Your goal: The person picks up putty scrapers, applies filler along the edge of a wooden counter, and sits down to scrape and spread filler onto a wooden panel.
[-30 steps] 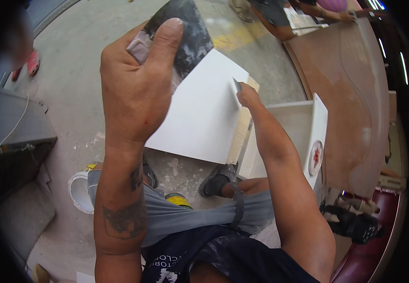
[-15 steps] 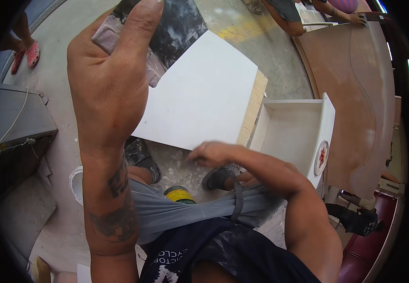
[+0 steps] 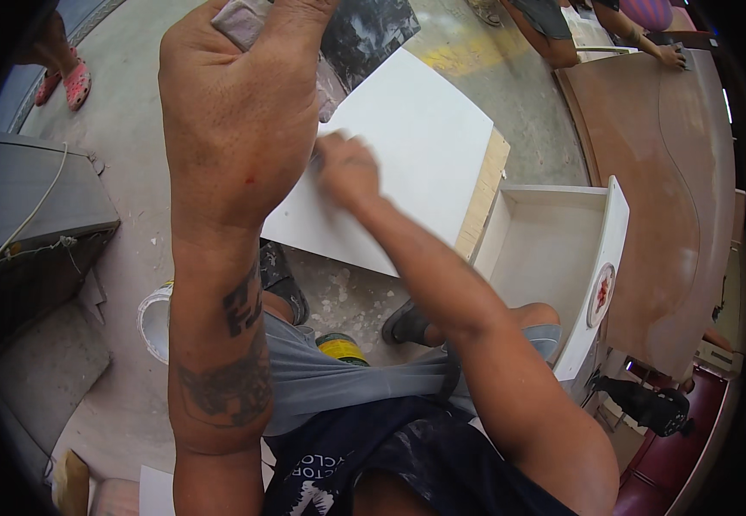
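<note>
High on the left, my left hand [image 3: 235,129] is closed on a dark flat board [image 3: 377,39] smeared with white filler; crusted, pinkish-grey edges show beside the thumb and palm. A white panel [image 3: 424,146] with one pale bare-wood edge lies in front of me. Over its left part is my right hand [image 3: 349,176], blurred by motion, with its fingers curled. A small dark bit shows at those fingertips, too smeared to name. My left hand and the board hide the panel's upper left corner.
A white drawer [image 3: 553,228] stands right of the panel. Beyond it, another person's hand [image 3: 670,57] rests on a large brown board [image 3: 639,198]. A yellow-green can [image 3: 341,347] and a white bucket [image 3: 155,325] sit near my legs. A grey cabinet [image 3: 37,193] stands left.
My right hand has moved up and left, from below the panel's near edge to over its surface. The view has shifted slightly; my left hand still grips the smeared board.
</note>
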Tool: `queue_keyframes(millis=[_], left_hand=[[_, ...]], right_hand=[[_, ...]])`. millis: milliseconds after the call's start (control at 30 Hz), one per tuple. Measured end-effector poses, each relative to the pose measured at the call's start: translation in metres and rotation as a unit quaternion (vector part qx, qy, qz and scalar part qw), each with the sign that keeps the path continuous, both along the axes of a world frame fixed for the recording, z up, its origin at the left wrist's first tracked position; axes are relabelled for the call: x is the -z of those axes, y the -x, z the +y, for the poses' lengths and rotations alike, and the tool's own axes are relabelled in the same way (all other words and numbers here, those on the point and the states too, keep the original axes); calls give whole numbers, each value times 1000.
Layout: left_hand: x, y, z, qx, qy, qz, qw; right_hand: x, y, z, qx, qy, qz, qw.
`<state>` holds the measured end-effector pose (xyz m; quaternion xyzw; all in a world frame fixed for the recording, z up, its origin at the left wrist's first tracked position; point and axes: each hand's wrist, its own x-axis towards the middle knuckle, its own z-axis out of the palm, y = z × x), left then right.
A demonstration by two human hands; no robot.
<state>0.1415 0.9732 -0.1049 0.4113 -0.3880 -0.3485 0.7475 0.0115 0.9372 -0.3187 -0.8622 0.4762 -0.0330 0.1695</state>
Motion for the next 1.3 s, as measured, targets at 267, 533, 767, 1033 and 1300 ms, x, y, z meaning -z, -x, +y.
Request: queue_keyframes(millis=[267, 533, 767, 1033, 1300], left_hand=[[-15, 17, -1, -50, 28, 49, 997], [-28, 14, 7, -101, -9, 62, 993], [-27, 13, 5, -68, -16, 64, 995], [-34, 1, 9, 28, -32, 112, 993], [-24, 10, 0, -51, 29, 94, 994]], right_hand=[[-14, 106, 3, 70, -357, -230, 903], [23, 208, -26, 460, -422, -458, 633], [35, 64, -60, 285, -349, -320, 834], [40, 79, -60, 334, -369, -367, 786], [18, 28, -51, 269, -426, -375, 778]])
